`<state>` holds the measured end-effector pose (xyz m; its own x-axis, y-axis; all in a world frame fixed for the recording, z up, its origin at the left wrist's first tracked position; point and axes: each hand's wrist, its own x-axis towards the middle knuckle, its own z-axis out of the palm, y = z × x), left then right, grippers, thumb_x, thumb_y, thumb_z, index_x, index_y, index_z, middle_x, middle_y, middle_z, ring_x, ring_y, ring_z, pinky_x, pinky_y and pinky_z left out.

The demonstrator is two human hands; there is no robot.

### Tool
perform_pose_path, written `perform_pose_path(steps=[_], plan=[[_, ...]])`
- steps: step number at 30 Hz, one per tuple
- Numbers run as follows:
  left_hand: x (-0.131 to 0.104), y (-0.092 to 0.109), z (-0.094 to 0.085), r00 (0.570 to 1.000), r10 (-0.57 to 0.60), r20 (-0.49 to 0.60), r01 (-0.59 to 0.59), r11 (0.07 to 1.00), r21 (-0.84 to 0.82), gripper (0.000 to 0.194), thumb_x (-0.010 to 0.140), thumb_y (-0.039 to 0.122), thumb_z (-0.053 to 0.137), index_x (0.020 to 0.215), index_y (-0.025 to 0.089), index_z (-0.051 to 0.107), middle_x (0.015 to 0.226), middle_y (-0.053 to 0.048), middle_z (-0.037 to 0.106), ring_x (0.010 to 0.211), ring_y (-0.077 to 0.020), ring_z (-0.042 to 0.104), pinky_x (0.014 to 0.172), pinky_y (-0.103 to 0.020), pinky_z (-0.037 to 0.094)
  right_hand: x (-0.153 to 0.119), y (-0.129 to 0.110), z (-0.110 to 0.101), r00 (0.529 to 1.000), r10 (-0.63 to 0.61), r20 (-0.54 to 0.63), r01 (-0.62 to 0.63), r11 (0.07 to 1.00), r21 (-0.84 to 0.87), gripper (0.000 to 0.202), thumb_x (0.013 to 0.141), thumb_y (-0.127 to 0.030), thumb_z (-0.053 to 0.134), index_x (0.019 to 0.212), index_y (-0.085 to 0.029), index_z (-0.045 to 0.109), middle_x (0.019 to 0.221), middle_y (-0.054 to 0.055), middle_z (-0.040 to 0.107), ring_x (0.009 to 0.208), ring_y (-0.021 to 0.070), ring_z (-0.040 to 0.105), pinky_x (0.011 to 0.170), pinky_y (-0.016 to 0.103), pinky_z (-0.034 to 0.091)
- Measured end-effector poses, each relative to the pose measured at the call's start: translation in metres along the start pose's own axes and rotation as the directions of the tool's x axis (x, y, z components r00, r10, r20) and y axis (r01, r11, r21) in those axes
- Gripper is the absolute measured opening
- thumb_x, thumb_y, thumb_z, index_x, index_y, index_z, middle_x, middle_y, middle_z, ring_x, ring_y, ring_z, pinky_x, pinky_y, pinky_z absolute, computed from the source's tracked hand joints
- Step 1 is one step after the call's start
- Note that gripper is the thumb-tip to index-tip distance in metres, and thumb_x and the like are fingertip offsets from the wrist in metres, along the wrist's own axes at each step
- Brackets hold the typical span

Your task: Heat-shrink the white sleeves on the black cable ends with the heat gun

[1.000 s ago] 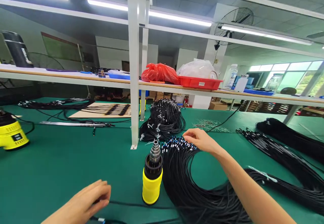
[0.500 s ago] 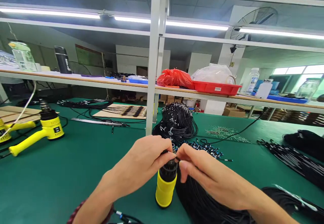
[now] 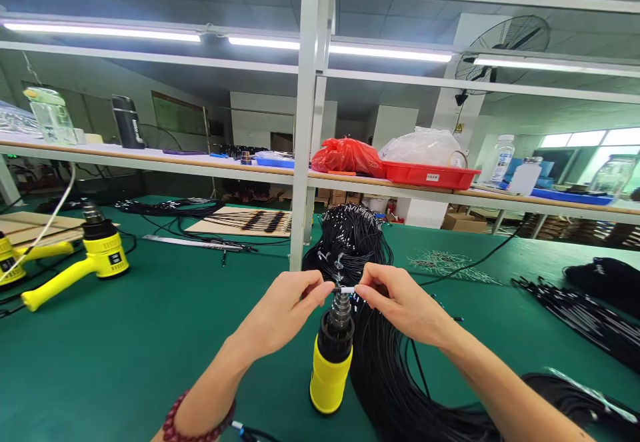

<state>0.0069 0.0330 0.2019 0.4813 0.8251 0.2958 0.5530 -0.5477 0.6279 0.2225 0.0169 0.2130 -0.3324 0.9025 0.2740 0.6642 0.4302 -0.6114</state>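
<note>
A small black cable end with a white sleeve (image 3: 347, 290) is stretched level between my two hands, just above the metal nozzle of an upright yellow heat gun (image 3: 331, 369). My left hand (image 3: 295, 305) pinches its black left end between thumb and fingers. At the white part's right end, my right hand (image 3: 395, 301) is pinched closed. Beneath and beside my right hand, a thick bundle of black cables (image 3: 385, 369) runs down to the front of the green table.
Another yellow heat gun (image 3: 103, 249) lies at the left. Behind my hands is a heap of black cables (image 3: 350, 235) beside a white post (image 3: 303, 115). More cable bundles (image 3: 570, 315) lie at the right. A shelf holds a red tray (image 3: 430, 175).
Both hands have risen slightly from around the nozzle and drawn a little apart. The white sleeve between them now shows, and the heat gun's nozzle is uncovered.
</note>
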Motion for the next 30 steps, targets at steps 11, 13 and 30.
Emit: perform_pose_path(steps=[11, 13, 30], plan=[[0.01, -0.01, 0.011, 0.997, -0.04, -0.066, 0.036, 0.997, -0.063, 0.04, 0.093, 0.046, 0.04, 0.07, 0.016, 0.053, 0.065, 0.002, 0.052, 0.06, -0.0114, 0.042, 0.055, -0.023, 0.028, 0.009, 0.006, 0.005, 0.999, 0.03, -0.041, -0.035, 0.992, -0.123, 0.021, 0.088, -0.028, 0.05, 0.073, -0.015, 0.054, 0.065, -0.001, 0.055, 0.057, 0.0097, 0.041, 0.054, 0.022, 0.028], [0.011, -0.011, 0.012, 0.997, -0.046, -0.068, 0.041, 0.997, -0.067, 0.038, 0.092, 0.045, 0.041, 0.071, 0.016, 0.054, 0.066, 0.003, 0.053, 0.06, -0.0111, 0.041, 0.056, -0.023, 0.029, 0.01, 0.007, 0.006, 0.998, 0.036, -0.042, -0.042, 0.991, -0.13, 0.021, 0.087, -0.029, 0.05, 0.072, -0.015, 0.055, 0.065, 0.0, 0.055, 0.057, 0.0098, 0.042, 0.054, 0.022, 0.028], [0.015, -0.011, 0.01, 0.991, -0.043, -0.123, 0.035, 0.997, -0.063, 0.02, 0.088, 0.035, 0.051, 0.081, 0.017, 0.056, 0.073, 0.003, 0.057, 0.067, -0.0117, 0.046, 0.058, -0.023, 0.031, 0.011, 0.015, 0.0, 1.0, 0.028, 0.013, -0.027, 0.998, -0.059, 0.023, 0.088, -0.027, 0.05, 0.078, -0.014, 0.065, 0.069, 0.001, 0.062, 0.059, 0.0103, 0.049, 0.054, 0.022, 0.031]])
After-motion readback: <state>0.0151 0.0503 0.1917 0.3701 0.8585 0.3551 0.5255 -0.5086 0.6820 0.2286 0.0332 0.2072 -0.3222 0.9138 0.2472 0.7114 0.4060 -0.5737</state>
